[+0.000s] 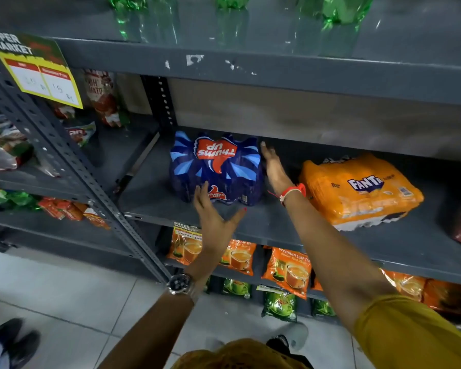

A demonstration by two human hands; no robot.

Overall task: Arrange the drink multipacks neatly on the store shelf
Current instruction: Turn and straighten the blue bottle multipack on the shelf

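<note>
A blue Thums Up multipack point(215, 169) is seen standing on the grey metal shelf point(277, 222), near the shelf's left end and set back a little from its front edge, with the printed logo upside down on top. An orange Fanta multipack point(359, 190) is placed on the same shelf toward the right, apart from the blue pack and turned at a slant to the front edge.

The left hand point(213, 217) is spread wide with fingers extended, its fingertips laid against the lower front face of the Thums Up multipack; nothing is gripped. The right hand point(276, 169) is held flat and open along the right side of the same pack, fingers pointed toward the back of the shelf, in the gap between the two packs. A red thread band point(294, 191) is worn at the right wrist and a wristwatch point(180, 283) at the left.

Orange tea pouches point(288, 270) are lined up on the shelf below, and green bottles point(343, 9) are stood on the shelf above.
</note>
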